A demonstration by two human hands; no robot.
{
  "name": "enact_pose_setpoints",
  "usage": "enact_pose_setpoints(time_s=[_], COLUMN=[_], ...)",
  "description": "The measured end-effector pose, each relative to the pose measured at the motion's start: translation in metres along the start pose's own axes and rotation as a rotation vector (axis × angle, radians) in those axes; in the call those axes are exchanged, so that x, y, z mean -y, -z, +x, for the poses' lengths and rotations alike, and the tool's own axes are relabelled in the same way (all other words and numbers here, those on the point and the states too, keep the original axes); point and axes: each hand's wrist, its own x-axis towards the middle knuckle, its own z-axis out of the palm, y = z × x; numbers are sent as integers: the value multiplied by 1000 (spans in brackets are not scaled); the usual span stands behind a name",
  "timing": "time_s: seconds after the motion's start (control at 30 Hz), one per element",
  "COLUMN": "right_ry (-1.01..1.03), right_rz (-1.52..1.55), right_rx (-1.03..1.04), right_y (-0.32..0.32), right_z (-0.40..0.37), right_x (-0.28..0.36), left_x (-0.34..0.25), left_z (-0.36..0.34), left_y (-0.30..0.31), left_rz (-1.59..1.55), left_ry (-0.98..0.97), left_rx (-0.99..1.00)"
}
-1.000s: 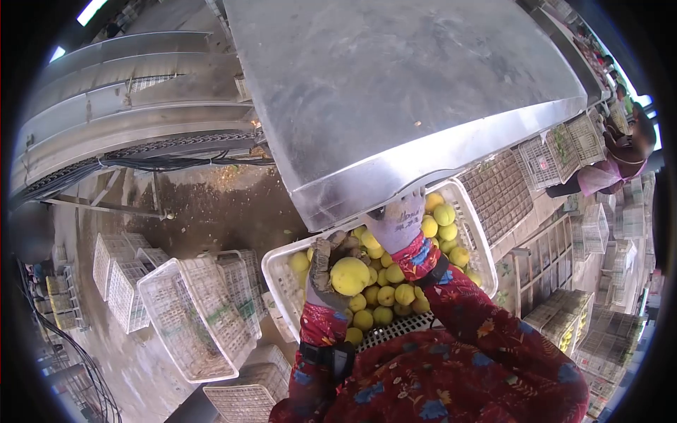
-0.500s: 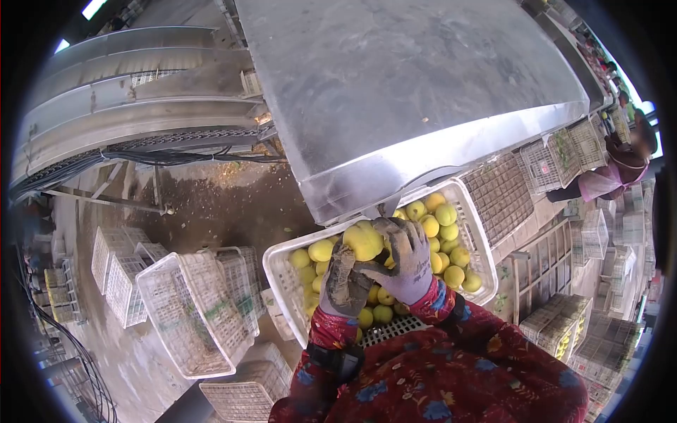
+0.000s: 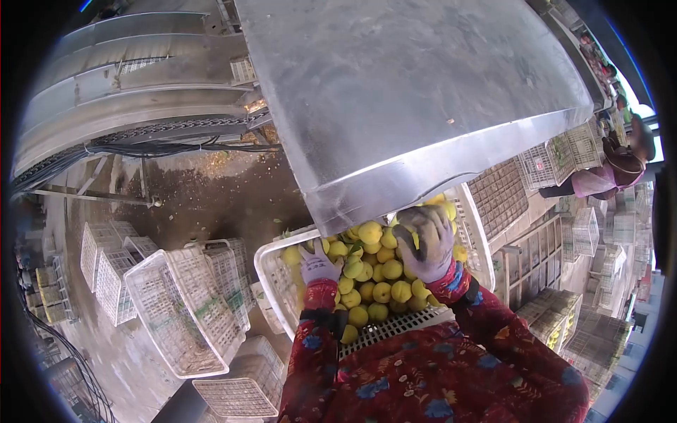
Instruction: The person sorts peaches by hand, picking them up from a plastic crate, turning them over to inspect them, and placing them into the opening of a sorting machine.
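Observation:
A white plastic crate (image 3: 276, 282) in front of me holds many yellow peaches (image 3: 381, 292), with a few green leaves among them. My left hand (image 3: 319, 268), in a light purple glove, rests on the peaches at the crate's left side, its fingers apart. Over the peaches at the right side is my right hand (image 3: 426, 241), in a dirt-stained glove. Its fingers are bent and the thumb stands apart, with no peach visible between them; the fingertips are slightly blurred.
A metal surface (image 3: 423, 84) overhangs the crate's far edge. Several empty-looking white crates (image 3: 187, 310) stand on the floor at left. Black cables (image 3: 190, 148) run along the metal frame. At right are a brown slatted crate (image 3: 499, 197), a metal rack (image 3: 532, 261) and another person (image 3: 613, 169).
The peach held between both hands is no longer in them. My hands have moved apart, left hand to the left and right hand to the right, uncovering the peaches in the middle.

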Motion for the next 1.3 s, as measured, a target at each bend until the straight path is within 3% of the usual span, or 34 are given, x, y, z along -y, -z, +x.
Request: enact_pose_setpoints(time_s=[0.07,0.17,0.27,0.3,0.4,0.43,0.53,0.57,0.6,0.63,0.73,0.8,0.93,1.0,1.07,1.17,1.27,1.3], right_ry=[-126,-323,-398,-418,-559,-1082,-1015,-1092,-998,-912,-723,-586,-362,-305,-508,-370,-352,-316], right_rz=[-71,-165,-226,-155,533,1193,1571,1703,1613,1523,1207,938,215,52,-74,-206,130,318], right_rx=[535,945,1267,1088,780,729,463,398,350,305,217,197,106,-21,172,181,-52,-7], right_y=[-21,-89,-112,-108,-84,-68,-21,-2,6,11,28,32,34,7,-31,-42,17,26], right_z=[-43,-75,-55,-62,-88,-88,-78,-68,-64,-65,-54,-49,-9,13,36,39,39,29], right_x=[-5,-36,-43,-41,-51,-44,-19,-8,-6,-4,11,15,32,24,12,0,25,27], left_x=[0,-8,-1,14,-4,-5,-8,-11,-10,-3,0,-1,-34,-37,-40,-45,-45,-43], left_z=[0,2,17,25,19,15,9,-1,-8,-20,-56,-67,-88,-91,-95,-95,-92,-88], left_y=[-6,-13,-42,-67,-55,-55,-34,-18,-9,-6,27,28,76,86,93,100,97,95], left_rz=[98,476,675,668,439,448,459,447,438,250,-351,-513,-639,-682,-738,-832,-965,-934], left_ry=[-78,-195,-121,-95,51,35,-39,-76,-112,-145,-305,-467,-641,-653,-639,-611,-578,-601], left_rx=[43,74,133,60,118,118,111,121,131,-16,-18,-194,-335,-348,-332,-335,-341,-356])
